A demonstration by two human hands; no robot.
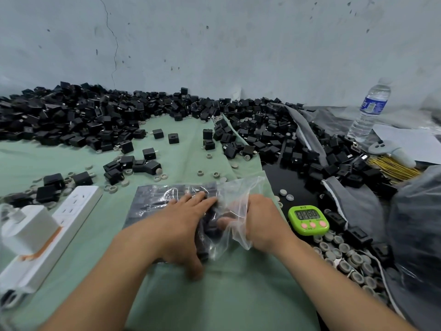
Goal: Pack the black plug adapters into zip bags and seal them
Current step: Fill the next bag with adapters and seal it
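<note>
A stained pale wall [238, 44] fills the top half. Below it lies a surface [214, 299] covered by a green cloth. A heap of black plug adapters [71, 118] runs along the wall from 9 o'clock round to 3 o'clock, with loose ones scattered toward the centre. At the centre lies a clear zip bag [155, 201], flat on the cloth and already filled with black adapters in rows. The left hand [188, 225] rests on the bag with fingers straight, pressing down. The right hand [260, 223] grasps the bag's loose, crumpled open end, its fingers partly veiled by plastic. A white power strip [59, 225] lies at 8 o'clock. A water bottle [368, 111] stands upright at 2 o'clock. A green digital timer [308, 219] sits at 4 o'clock, just beside the right hand. Small grey caps [343, 256] cluster at 4 o'clock.
</note>
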